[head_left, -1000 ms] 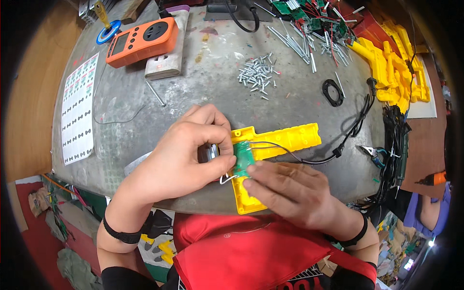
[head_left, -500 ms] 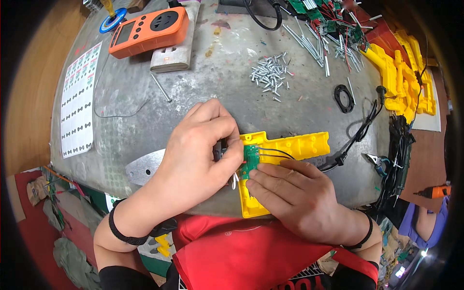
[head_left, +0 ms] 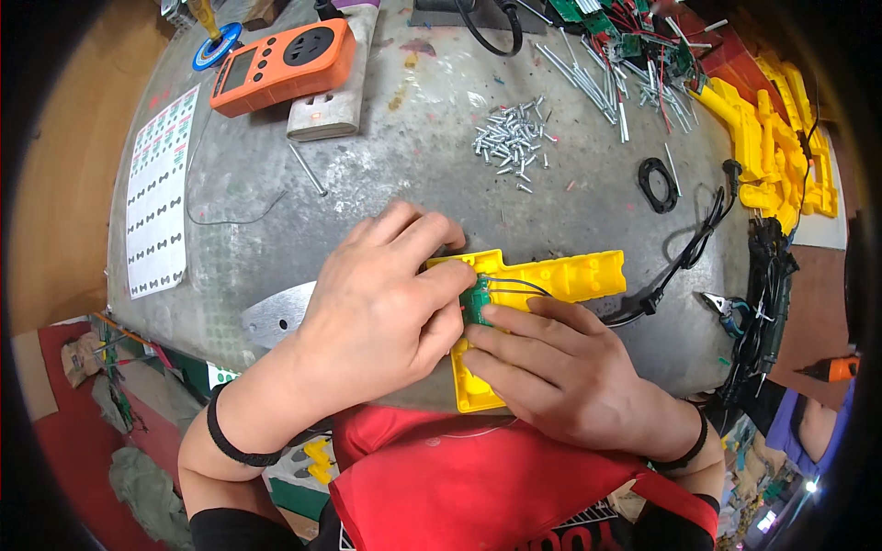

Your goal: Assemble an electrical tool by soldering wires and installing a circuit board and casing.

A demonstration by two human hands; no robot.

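Note:
A yellow plastic housing half (head_left: 560,277) with a wide left part and a long arm to the right lies at the table's near edge. Inside its wide part sits a green circuit board (head_left: 476,301), from which two dark wires run right. My left hand (head_left: 386,298) is curled over the board's left side, its index fingertip on the upper edge; whatever lies under its closed fingers is hidden. From the right, my right hand (head_left: 560,367) holds the housing, fingers together over the board's lower right, thumb out of sight. A metal plate (head_left: 276,314) shows left of my left wrist.
Loose screws (head_left: 510,140) lie in a pile beyond the housing. An orange meter (head_left: 283,66) rests on a power strip (head_left: 326,115), near a sticker sheet (head_left: 158,197). At right are a black ring (head_left: 657,185), a black cord (head_left: 689,253), pliers (head_left: 726,312) and yellow housings (head_left: 767,147).
My left hand has shifted down and right over the board, its index finger now extended onto the upper edge. The black part and white wires seen earlier by its fingers are now hidden.

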